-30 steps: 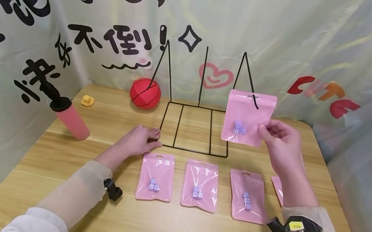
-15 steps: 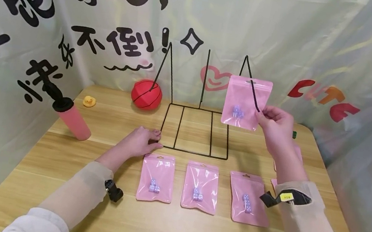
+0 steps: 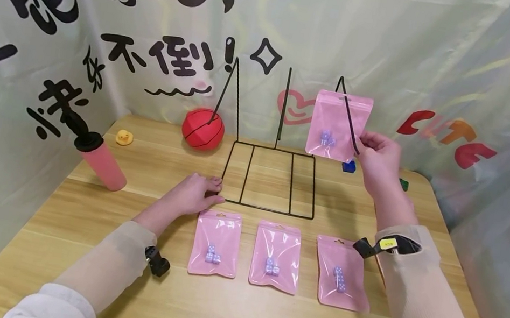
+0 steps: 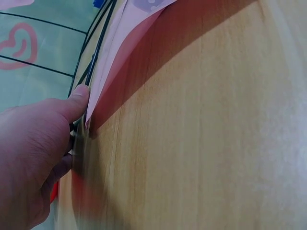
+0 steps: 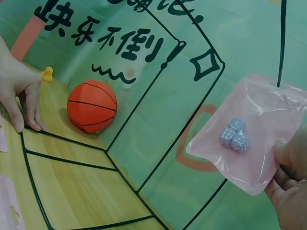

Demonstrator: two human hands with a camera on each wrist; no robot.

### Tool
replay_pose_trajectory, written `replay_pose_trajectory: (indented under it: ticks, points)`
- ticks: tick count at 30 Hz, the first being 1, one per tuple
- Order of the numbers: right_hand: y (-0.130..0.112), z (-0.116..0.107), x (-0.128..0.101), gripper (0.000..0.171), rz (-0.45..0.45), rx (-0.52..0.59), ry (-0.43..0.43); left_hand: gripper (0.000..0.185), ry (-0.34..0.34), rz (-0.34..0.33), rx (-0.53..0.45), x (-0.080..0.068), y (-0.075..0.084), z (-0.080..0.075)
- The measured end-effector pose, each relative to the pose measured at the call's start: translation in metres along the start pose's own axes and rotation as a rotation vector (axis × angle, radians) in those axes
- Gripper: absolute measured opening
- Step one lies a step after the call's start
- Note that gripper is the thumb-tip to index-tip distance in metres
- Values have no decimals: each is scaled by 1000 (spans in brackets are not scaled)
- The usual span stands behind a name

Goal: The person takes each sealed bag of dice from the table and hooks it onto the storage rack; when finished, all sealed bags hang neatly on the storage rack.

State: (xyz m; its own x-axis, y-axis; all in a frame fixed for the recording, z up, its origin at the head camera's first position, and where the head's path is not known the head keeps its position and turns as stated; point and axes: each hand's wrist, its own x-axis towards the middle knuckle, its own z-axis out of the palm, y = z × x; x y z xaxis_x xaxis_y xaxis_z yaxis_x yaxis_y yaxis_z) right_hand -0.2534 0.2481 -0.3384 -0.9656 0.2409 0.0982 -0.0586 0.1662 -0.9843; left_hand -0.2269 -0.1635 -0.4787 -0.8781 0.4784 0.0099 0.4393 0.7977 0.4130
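My right hand (image 3: 379, 157) pinches the lower right edge of a pink zip bag (image 3: 326, 115) with several lilac dice (image 5: 234, 136) inside. The bag is on the right prong of a black wire rack (image 3: 277, 211); the prong passes through its top hole and slants down in front of it. My left hand (image 3: 193, 194) holds the rack's front left corner, thumb (image 4: 79, 98) on the wire. Before the rack lie a left pink bag (image 3: 219, 230), a middle pink bag (image 3: 279, 241) and a right pink bag (image 3: 336, 260), each with dice. My right sleeve overlaps the right bag's edge.
A red ball (image 3: 202, 129) sits behind the rack's left side. Farther left are a yellow toy duck (image 3: 124, 137) and a pink bottle (image 3: 104, 165) with a black top. A blue block (image 3: 349, 167) and a small green thing (image 3: 403, 185) lie behind my right hand.
My right hand has moved up and away from me with the bag, which has slid farther back and higher along the right prong. My left hand stays on the rack's corner.
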Motion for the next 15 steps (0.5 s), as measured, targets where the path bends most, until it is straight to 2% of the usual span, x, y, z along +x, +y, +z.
replay_pose_trajectory:
  ticks: [11, 15]
  points:
    - [2, 1, 13, 10, -10, 7, 10, 52, -14, -21, 9, -1, 2, 0]
    - [1, 0, 15, 22, 11, -46, 6, 52, -12, -28, 5, -1, 3, -1]
